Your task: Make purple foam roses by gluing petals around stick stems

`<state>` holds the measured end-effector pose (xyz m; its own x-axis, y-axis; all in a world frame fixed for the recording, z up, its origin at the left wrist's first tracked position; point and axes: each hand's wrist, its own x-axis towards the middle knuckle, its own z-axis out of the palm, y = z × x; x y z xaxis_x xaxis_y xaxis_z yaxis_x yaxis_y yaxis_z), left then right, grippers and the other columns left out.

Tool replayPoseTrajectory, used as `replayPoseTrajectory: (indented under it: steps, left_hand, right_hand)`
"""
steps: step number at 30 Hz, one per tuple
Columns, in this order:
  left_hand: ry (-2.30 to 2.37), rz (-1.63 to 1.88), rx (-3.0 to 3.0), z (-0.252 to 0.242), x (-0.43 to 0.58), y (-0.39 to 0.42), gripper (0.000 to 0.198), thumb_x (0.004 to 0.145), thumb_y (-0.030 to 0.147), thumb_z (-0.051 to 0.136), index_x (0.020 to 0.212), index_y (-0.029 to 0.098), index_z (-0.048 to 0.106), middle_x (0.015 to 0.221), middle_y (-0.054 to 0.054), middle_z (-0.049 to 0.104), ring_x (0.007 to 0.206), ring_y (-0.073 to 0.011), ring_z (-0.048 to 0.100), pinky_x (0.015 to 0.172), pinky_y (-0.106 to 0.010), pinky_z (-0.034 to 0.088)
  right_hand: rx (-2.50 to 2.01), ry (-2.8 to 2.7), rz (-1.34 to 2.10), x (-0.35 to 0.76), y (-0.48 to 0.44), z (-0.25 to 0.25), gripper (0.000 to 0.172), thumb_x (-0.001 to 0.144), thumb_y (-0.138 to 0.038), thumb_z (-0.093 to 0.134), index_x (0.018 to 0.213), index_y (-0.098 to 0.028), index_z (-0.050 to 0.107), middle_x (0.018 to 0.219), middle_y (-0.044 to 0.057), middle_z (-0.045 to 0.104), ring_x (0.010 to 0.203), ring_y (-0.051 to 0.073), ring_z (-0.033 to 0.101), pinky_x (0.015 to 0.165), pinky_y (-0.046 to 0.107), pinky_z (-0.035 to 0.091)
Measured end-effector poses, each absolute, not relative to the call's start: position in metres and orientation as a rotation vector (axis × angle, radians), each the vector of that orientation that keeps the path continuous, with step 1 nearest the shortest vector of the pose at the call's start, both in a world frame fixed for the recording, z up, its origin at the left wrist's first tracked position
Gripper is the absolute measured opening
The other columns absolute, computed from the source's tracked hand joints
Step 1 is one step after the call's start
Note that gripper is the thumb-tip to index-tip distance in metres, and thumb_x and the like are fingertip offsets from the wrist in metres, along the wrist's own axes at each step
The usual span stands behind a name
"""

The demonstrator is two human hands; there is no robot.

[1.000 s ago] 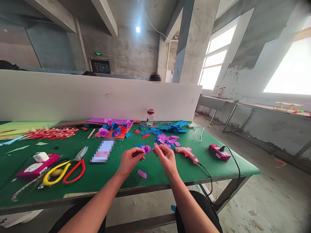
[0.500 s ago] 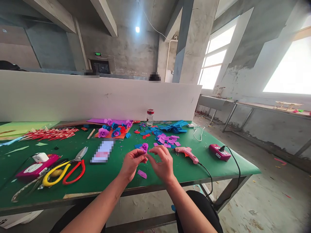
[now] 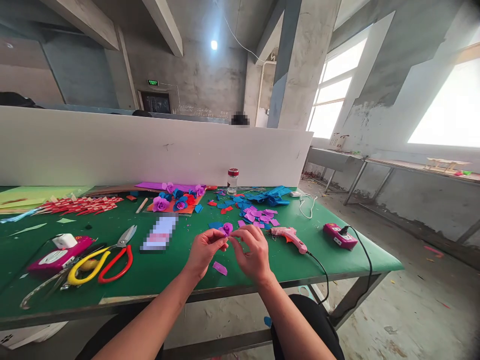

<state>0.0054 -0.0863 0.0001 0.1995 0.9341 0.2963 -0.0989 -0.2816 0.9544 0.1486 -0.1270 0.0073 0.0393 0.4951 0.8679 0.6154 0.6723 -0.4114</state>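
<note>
A small purple paper flower (image 3: 226, 229) is pinched at its base between my two hands, above the green table. My left hand (image 3: 204, 250) has thumb and fingers closed on it. My right hand (image 3: 252, 252) meets it from the other side, fingertips together at the flower's lower edge. A single purple petal (image 3: 220, 268) lies on the table just below my hands. Loose purple petals (image 3: 258, 216) are scattered beyond my right hand, and a pink glue gun (image 3: 289, 236) rests to its right.
Left on the green table (image 3: 150, 272) are scissors (image 3: 122, 242), a phone (image 3: 160, 232) and a magenta power strip (image 3: 62, 255). Finished flowers (image 3: 180, 202), a glass jar (image 3: 232, 183) and blue paper (image 3: 273, 195) lie farther back. Another magenta socket block (image 3: 339, 236) sits right, its cable hanging over the edge.
The purple flower has tilted and shifted slightly right between my fingers. Both hands keep nearly the same pose, and the whole view has moved a little.
</note>
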Motion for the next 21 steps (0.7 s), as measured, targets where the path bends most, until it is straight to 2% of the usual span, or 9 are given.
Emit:
replayPoseTrajectory:
  steps: [7, 10, 12, 16, 21]
  left_hand:
    - [0.912, 1.443, 1.539, 0.004, 0.000, -0.083, 0.013, 0.070, 0.030, 0.071, 0.075, 0.019, 0.069, 0.068, 0.000, 0.066, 0.061, -0.0129, 0.059, 0.062, -0.025, 0.050]
    - [0.925, 1.531, 1.661, 0.009, -0.004, -0.083, 0.015, 0.071, 0.034, 0.071, 0.072, 0.019, 0.068, 0.082, -0.003, 0.068, 0.068, -0.0137, 0.061, 0.062, -0.024, 0.051]
    - [0.924, 1.561, 1.699, 0.011, -0.006, -0.084, 0.016, 0.072, 0.035, 0.070, 0.071, 0.019, 0.068, 0.085, -0.003, 0.067, 0.070, -0.0143, 0.061, 0.063, -0.024, 0.051]
    - [0.899, 1.511, 1.624, 0.009, -0.002, -0.085, 0.016, 0.070, 0.035, 0.073, 0.071, 0.020, 0.068, 0.073, -0.001, 0.066, 0.066, -0.0145, 0.060, 0.064, -0.026, 0.050]
    - [0.901, 1.375, 1.587, 0.004, 0.002, -0.086, 0.010, 0.072, 0.029, 0.068, 0.070, 0.019, 0.067, 0.061, 0.001, 0.063, 0.060, -0.0141, 0.058, 0.062, -0.026, 0.048]
  right_hand:
    - [-0.941, -1.252, 0.252, 0.150, -0.121, 0.003, 0.021, 0.092, -0.036, 0.048, 0.081, -0.020, 0.057, 0.074, 0.002, 0.059, 0.069, 0.016, 0.055, 0.065, 0.028, 0.045]
    - [-0.980, -1.263, 0.414, 0.151, -0.114, 0.000, 0.024, 0.088, -0.039, 0.053, 0.078, -0.019, 0.061, 0.069, 0.001, 0.060, 0.064, 0.015, 0.055, 0.061, 0.026, 0.044]
    - [-0.971, -1.342, 0.482, 0.151, -0.111, -0.002, 0.024, 0.087, -0.037, 0.054, 0.079, -0.018, 0.066, 0.071, 0.002, 0.064, 0.066, 0.016, 0.057, 0.063, 0.026, 0.046]
    - [-0.886, -1.442, 0.479, 0.148, -0.112, -0.002, 0.016, 0.082, -0.033, 0.063, 0.089, -0.020, 0.072, 0.081, 0.004, 0.067, 0.073, 0.017, 0.060, 0.069, 0.028, 0.048]
    - [-0.801, -1.330, 0.528, 0.152, -0.119, 0.008, 0.025, 0.091, -0.036, 0.052, 0.090, -0.019, 0.070, 0.082, 0.005, 0.068, 0.076, 0.017, 0.061, 0.070, 0.029, 0.048]
